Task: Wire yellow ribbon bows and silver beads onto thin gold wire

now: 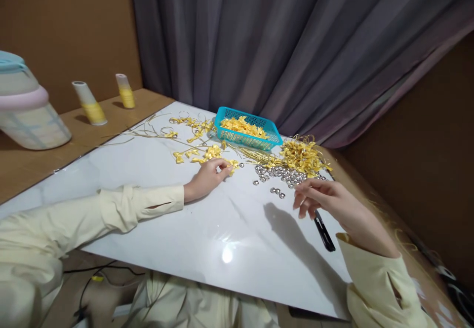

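My left hand (212, 176) is over the middle of the white tabletop, thumb and forefinger pinched on a yellow ribbon bow (233, 166). More yellow bows (212, 153) lie just beyond it. My right hand (329, 200) hovers at the right, fingers loosely bent and apart, with nothing visible in them. Close to its fingertips is a spread of small shiny silver beads or bells (283, 174); which they are I cannot tell. A few silver pieces (277, 191) sit apart from the rest. Below the right hand lies a black pen (325, 232).
At the back stands a turquoise basket (276, 133) of yellow bows. A heap of bows with gold cords (303, 156) lies to its right, and loose gold cords (142, 131) to the left. Two yellow-wound spools (92, 111) and a large cup (31, 123) stand on the left.
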A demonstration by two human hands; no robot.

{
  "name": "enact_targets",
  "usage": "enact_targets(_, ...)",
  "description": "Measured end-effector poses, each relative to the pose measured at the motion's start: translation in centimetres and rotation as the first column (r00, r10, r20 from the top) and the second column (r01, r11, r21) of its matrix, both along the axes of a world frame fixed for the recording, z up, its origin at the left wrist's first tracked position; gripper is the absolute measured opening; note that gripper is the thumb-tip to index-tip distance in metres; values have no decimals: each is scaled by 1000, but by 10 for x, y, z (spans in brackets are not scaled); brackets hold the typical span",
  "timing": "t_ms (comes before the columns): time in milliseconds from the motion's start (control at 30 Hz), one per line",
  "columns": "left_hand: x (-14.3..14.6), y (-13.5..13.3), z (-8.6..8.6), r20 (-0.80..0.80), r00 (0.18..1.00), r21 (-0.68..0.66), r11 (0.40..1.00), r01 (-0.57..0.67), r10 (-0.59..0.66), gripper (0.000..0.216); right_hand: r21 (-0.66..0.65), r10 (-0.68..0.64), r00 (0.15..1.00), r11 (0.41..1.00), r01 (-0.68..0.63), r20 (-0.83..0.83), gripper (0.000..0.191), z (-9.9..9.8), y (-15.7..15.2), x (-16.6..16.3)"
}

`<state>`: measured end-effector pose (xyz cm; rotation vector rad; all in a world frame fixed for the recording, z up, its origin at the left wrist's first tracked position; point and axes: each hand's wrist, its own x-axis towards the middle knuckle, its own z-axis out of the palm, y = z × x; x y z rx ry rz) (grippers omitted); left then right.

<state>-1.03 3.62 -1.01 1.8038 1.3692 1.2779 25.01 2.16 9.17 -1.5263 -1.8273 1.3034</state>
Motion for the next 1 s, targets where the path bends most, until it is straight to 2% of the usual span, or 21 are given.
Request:
enact_targets(100, 0, -1, 1, -25, 999, 6, 1000, 26, -26, 21, 161, -146, 983, 973, 163, -112, 29, -5, 4, 1)
enact_targets(167, 1, -4, 4, -47, 997, 4, 998, 66, -65, 20, 275, -246, 939, 911, 308, -240, 28, -9, 7, -1)
enact_targets(233, 2, -7, 6, -70, 991, 7, 994, 113, -113, 20, 356, -288, 879, 832, 426, -380, 26, -12, 9, -3)
enact_targets(333, 3, -9, 8, -99, 979, 7, 984, 178, -176, 19, 408, -228, 807, 769, 492, -544, 19, -9, 14, -6)
enact_targets(433, 3, -10, 8, -117, 964, 9, 971, 240, -237, 17, 407, -154, 787, 787, 463, -598, 11, 2, 19, -7)
enact_targets(533, 3, -9, 5, -122, 943, 42, 947, 318, -311, 16, 388, -124, 846, 847, 363, -519, 9, 16, 21, -9)
enact_targets(633, 3, -9, 5, -138, 914, 74, 917, 393, -380, 15, 384, 7, 958, 917, 109, -288, 23, 26, 21, -15)
enact_targets(700, 3, -10, 7, -153, 897, 75, 900, 430, -415, 16, 369, 120, 988, 926, -78, -93, 35, 29, 20, -21)
enact_targets(767, 3, -12, 10, -163, 882, 59, 888, 457, -443, 17, 367, 222, 971, 899, -239, 89, 35, 29, 19, -29)
enact_targets(833, 3, -13, 11, -164, 870, 45, 878, 477, -465, 18, 414, 281, 932, 838, -355, 231, 21, 27, 17, -36)
enact_targets(933, 3, -13, 11, -155, 861, 44, 868, 495, -484, 19, 511, 292, 889, 736, -444, 352, 15, 22, 14, -44)
enact_targets(1000, 3, -13, 10, -159, 859, 50, 865, 500, -487, 20, 541, 286, 880, 703, -462, 381, 17, 18, 12, -46)
